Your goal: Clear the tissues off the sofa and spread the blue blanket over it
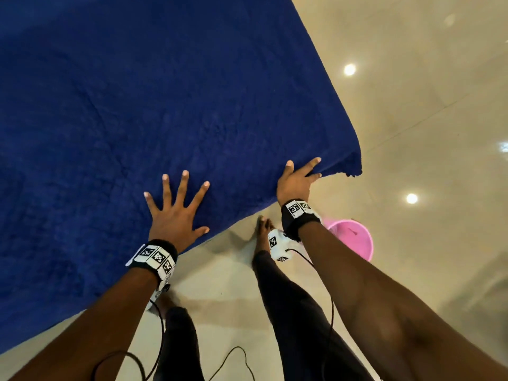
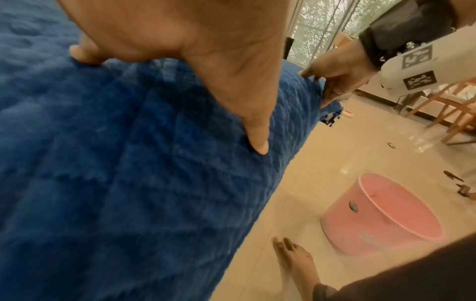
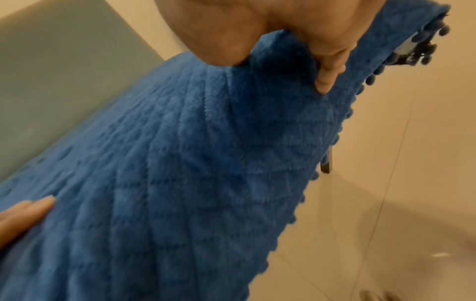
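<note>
The blue blanket (image 1: 165,105) (image 2: 128,173) (image 3: 206,163) lies spread over the sofa and hangs down its front. My left hand (image 1: 176,213) (image 2: 206,51) rests flat on it near the front edge, fingers spread. My right hand (image 1: 298,180) (image 2: 335,75) grips the blanket's edge close to its right front corner, fingers on top and thumb beneath. In the right wrist view a fold of cloth sits between its fingers (image 3: 329,69) and thumb. A bare grey part of the sofa (image 3: 64,71) shows beside the blanket. No tissues are in view.
A pink bucket (image 1: 354,237) (image 2: 381,213) stands on the tiled floor right of my bare feet (image 1: 264,229). Wooden chair legs (image 2: 450,114) and small scraps lie further right. Cables (image 1: 233,358) trail by my legs.
</note>
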